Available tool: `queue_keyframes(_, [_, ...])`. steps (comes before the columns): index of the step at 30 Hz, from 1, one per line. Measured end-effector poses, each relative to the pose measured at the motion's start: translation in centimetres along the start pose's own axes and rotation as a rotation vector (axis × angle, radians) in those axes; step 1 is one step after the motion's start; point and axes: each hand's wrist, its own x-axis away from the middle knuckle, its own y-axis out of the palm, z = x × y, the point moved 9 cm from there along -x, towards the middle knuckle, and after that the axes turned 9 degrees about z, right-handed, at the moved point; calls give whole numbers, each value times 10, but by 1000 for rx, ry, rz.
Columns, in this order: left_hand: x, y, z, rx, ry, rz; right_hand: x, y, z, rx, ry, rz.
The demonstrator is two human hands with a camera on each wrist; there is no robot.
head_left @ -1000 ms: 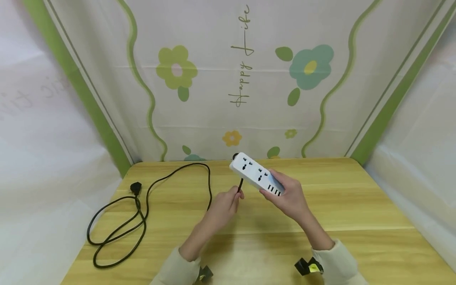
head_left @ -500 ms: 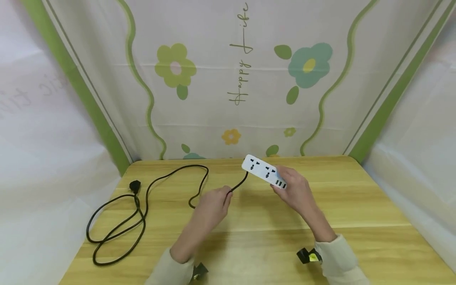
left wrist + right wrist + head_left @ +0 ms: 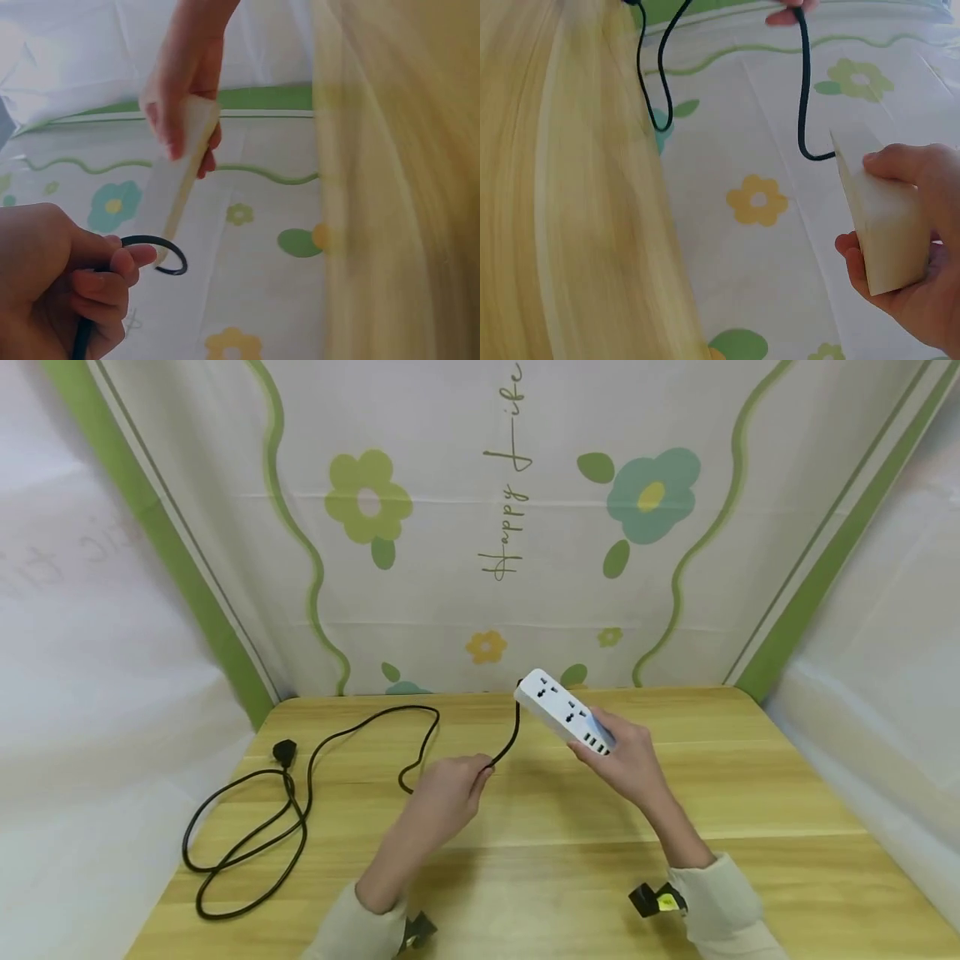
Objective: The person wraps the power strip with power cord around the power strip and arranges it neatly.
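Note:
A white power strip (image 3: pixel 558 706) with sockets and several USB ports is held above the table by my right hand (image 3: pixel 624 758), which grips its near end. In the right wrist view the thumb lies on one face of the power strip (image 3: pixel 881 202) and the fingers wrap under it. From its far end a black cord (image 3: pixel 516 727) curves down to my left hand (image 3: pixel 448 797), which pinches it between thumb and curled fingers. In the left wrist view the cord (image 3: pixel 172 251) loops out of the left hand (image 3: pixel 71 274) toward the strip.
The remaining cord lies in loose loops (image 3: pixel 247 843) on the left of the wooden table (image 3: pixel 540 877), ending in a black plug (image 3: pixel 285 753). Behind the table hangs a white flower-print cloth (image 3: pixel 435 585). White sheets stand at both sides.
My left hand has slid along the cord, down and left, away from the strip. My right hand has carried the strip rightward, and its far end has tilted up again in the last half second.

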Motion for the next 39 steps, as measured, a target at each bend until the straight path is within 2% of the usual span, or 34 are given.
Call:
queue_keyframes(5, [2,15,1,-2,8,-36,6,18,12,-186,254,-104])
queue_keyframes(7, [3,19,0,-12,2,-39,8,23,13,-278,328,-139])
queue_keyframes(11, [5,25,-3,-12,-23,-50,13,32,9,-478,422,-187])
queue_keyframes(13, [6,26,-3,-15,-24,-59,14,34,9,-479,427,-193])
queue_keyframes(15, [6,26,-2,-19,-18,-66,15,35,10,-385,385,-186])
queue_keyframes(19, [6,17,0,-50,2,-40,13,33,6,-110,195,-137])
queue_keyframes(21, [6,8,1,-71,18,3,12,33,0,-31,95,-114])
queue_keyframes(24, [5,-10,3,-109,72,94,13,35,-6,39,-8,-111])
queue_keyframes(27, [4,-27,4,-153,138,173,15,41,-10,80,-68,-165])
queue_keyframes(30, [3,-36,2,-201,181,217,20,50,-14,87,-111,-254])
queue_keyframes(34, [0,-43,-4,-208,181,235,28,58,-26,62,-187,-375])
queue_keyframes(39, [-2,-43,-14,-136,167,229,37,59,-44,-17,-274,-504])
